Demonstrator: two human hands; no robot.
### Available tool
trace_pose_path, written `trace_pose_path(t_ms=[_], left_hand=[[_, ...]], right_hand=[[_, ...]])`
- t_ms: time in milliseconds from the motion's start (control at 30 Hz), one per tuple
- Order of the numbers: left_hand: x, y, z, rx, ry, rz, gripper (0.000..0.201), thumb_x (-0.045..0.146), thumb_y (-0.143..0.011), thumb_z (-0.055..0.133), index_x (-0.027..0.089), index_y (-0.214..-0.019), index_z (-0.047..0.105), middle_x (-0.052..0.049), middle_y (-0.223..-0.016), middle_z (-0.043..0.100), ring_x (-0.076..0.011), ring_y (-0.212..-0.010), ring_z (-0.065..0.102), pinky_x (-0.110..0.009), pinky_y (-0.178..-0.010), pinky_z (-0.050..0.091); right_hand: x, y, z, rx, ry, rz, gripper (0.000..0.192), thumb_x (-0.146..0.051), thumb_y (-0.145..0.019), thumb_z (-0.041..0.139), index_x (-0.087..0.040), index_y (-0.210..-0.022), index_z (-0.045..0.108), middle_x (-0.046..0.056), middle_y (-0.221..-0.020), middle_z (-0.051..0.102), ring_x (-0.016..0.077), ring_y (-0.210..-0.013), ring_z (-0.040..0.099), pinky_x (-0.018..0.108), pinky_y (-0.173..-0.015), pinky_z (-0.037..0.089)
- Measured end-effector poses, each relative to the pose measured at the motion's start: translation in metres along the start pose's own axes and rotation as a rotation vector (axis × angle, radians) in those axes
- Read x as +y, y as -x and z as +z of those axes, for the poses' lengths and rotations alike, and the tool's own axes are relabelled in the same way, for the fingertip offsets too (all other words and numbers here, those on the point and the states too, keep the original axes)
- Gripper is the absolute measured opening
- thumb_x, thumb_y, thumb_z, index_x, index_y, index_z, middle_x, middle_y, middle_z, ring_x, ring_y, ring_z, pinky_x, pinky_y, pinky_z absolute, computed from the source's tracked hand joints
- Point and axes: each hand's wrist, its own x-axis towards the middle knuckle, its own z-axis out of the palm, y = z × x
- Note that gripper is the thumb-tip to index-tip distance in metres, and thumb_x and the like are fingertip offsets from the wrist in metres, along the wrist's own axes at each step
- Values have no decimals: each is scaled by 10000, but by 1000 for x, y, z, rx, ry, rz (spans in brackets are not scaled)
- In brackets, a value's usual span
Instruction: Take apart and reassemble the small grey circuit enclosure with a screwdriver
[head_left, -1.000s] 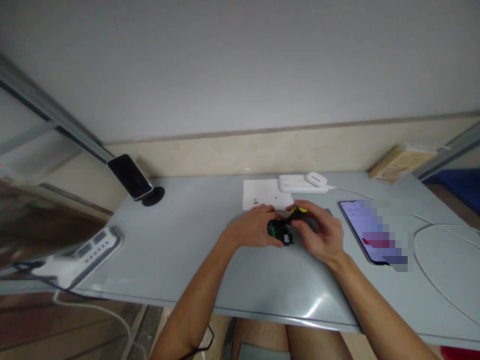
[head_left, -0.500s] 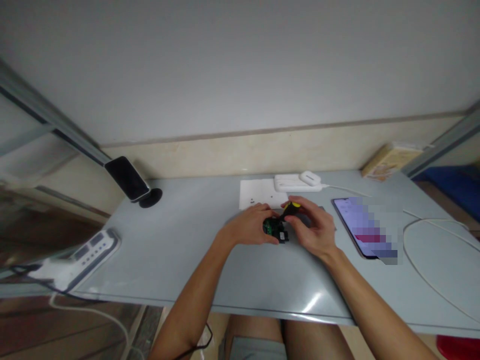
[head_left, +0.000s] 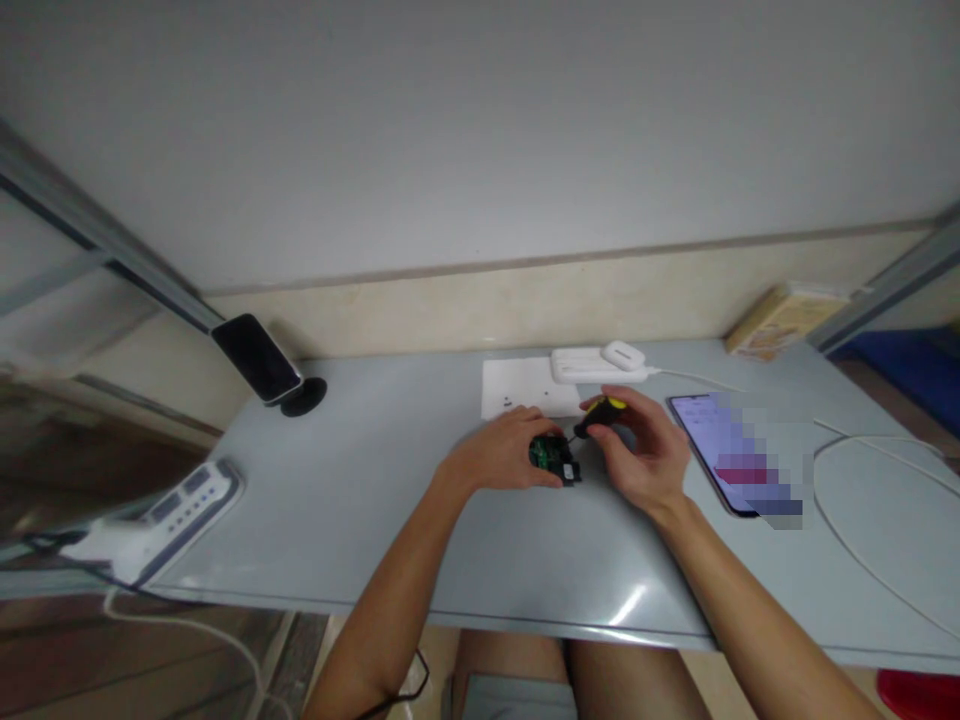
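A small green circuit board in a black housing (head_left: 553,457) was pinned to the pale grey table (head_left: 375,500) by the curled left hand (head_left: 504,455). A yellow-and-black screwdriver (head_left: 600,413) was gripped by the closed right hand (head_left: 646,452), its tip at the board.

A small home repair desk: pale blue table (head_left: 375,520) against a bare wall, power strip (head_left: 161,510), phone on a stand (head_left: 259,358), charging cable (head_left: 862,540), circuit board (head_left: 551,455).
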Motion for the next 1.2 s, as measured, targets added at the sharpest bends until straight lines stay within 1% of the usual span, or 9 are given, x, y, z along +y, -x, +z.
trace_pose_path(t_ms=[133, 333, 500, 567, 700, 800, 967, 1100, 1200], left_hand=[[1, 0, 0, -2, -20, -6, 558, 463, -760, 853, 201, -1206, 645, -87, -1134, 636, -286, -1103, 597, -400, -982, 472], [3, 0, 0, -4, -26, -13, 578, 468, -758, 854, 206, -1229, 644, -94, -1137, 637, -292, -1108, 597, -409, -986, 477], [2, 1, -2, 13, 51, -30, 635, 502, -767, 842, 205, -1281, 618, -92, -1197, 635, -282, -1169, 581, -405, -1044, 462], [2, 1, -3, 36, 89, -42, 582, 499, -802, 813, 199, -1264, 627, -94, -1207, 637, -274, -1187, 573, -399, -1060, 461], [3, 0, -4, 84, 95, -37, 295, 367, -870, 758, 212, -1112, 691, -77, -1136, 642, -246, -1145, 581, -386, -1046, 473], [1, -1, -3, 111, 92, -21, 172, 302, -882, 741, 213, -1027, 722, -65, -1091, 636, -224, -1094, 592, -366, -1020, 483], [-5, -2, 0, 146, 99, 19, 79, 257, -902, 716, 199, -951, 736, -57, -1035, 654, -203, -1043, 601, -339, -985, 483], [-6, -2, 0, 170, 113, 45, 67, 239, -900, 712, 194, -941, 740, -51, -1005, 667, -195, -1017, 606, -328, -959, 485], [-5, -2, -1, 164, 117, 37, 83, 257, -881, 742, 200, -941, 743, -45, -1006, 670, -192, -1014, 609, -321, -960, 483]], right_hand=[[3, 2, 1, 25, -14, 30, 488, -140, -840, 740, -292, -1295, 654, 41, -1026, 770, 214, -862, 773, 351, -753, 650], [4, 3, 0, 25, -18, 62, 464, -166, -843, 738, -270, -1285, 644, 54, -1040, 758, 214, -874, 766, 359, -762, 652], [2, 1, 1, 47, -31, 92, 415, -205, -845, 746, -252, -1245, 646, 53, -1004, 760, 218, -870, 768, 359, -749, 651], [-1, -2, 2, 74, -75, 92, 409, -201, -847, 750, -251, -1238, 640, 53, -982, 760, 213, -850, 769, 346, -725, 649], [-5, -7, 3, 147, -156, 71, 394, -197, -853, 751, -259, -1220, 625, 49, -960, 749, 206, -822, 766, 323, -664, 635], [-6, -10, 4, 178, -178, 74, 385, -223, -855, 755, -254, -1211, 614, 51, -961, 732, 213, -830, 763, 334, -664, 633], [-5, -12, 4, 203, -210, 68, 385, -231, -855, 758, -262, -1210, 615, 45, -971, 712, 212, -837, 755, 345, -679, 640], [-5, -12, 4, 197, -228, 62, 391, -210, -857, 756, -267, -1218, 618, 41, -977, 712, 208, -849, 752, 344, -690, 639], [-5, -12, 3, 194, -209, 79, 386, -246, -862, 758, -260, -1217, 608, 46, -966, 714, 216, -844, 752, 354, -687, 643]])
